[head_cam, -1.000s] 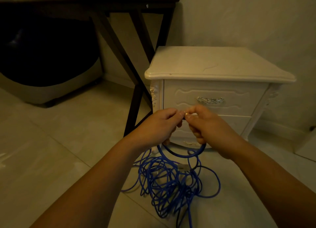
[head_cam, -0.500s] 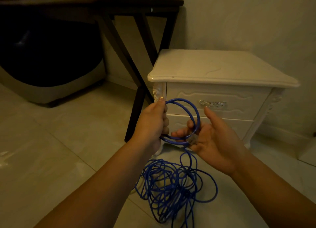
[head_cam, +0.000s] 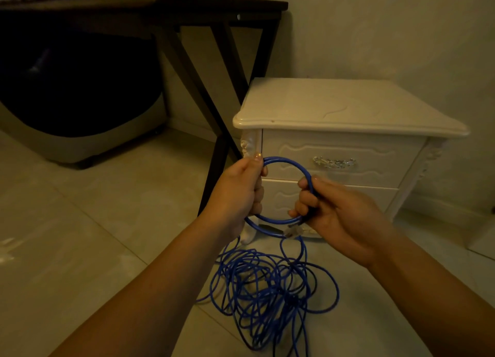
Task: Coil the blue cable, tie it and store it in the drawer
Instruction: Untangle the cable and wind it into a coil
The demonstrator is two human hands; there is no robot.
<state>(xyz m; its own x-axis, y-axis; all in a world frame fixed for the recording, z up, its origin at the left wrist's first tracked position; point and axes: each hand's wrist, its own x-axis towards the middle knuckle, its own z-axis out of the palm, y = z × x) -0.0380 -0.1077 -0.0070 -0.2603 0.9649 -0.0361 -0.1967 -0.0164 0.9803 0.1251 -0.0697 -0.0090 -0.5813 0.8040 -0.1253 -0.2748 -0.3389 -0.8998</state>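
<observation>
Nearest us, two bare forearms reach in from the bottom edge. Between them most of the blue cable (head_cam: 263, 281) lies in a loose tangled pile on the tiled floor (head_cam: 93, 236), uncoiled and untied. A couple of strands rise from the pile to the hands.

Just above the pile we see one round loop (head_cam: 284, 160) of the cable held upright in the air. The left hand (head_cam: 238, 190) grips the loop's left side, fingers curled round it and thumb on top. The right hand (head_cam: 340, 212) holds the loop's right side, thumb and curled fingers closed round the strand. A clear connector (head_cam: 293, 232) hangs at the loop's bottom, just under the right hand's fingers.

Behind the hands stands a white nightstand (head_cam: 348, 107) on the floor. Its upper drawer (head_cam: 375, 158) is closed and has a silvery handle (head_cam: 334, 162). The lower drawer (head_cam: 278, 198) is also closed, and the loop partly covers it.

Farther left is a dark bench (head_cam: 134, 8) with crossed legs, close beside the nightstand. Under it sits a dark bulky object (head_cam: 80, 89) with a grey base; we cannot tell what it is. A pale wall (head_cam: 388, 35) is at the back.
</observation>
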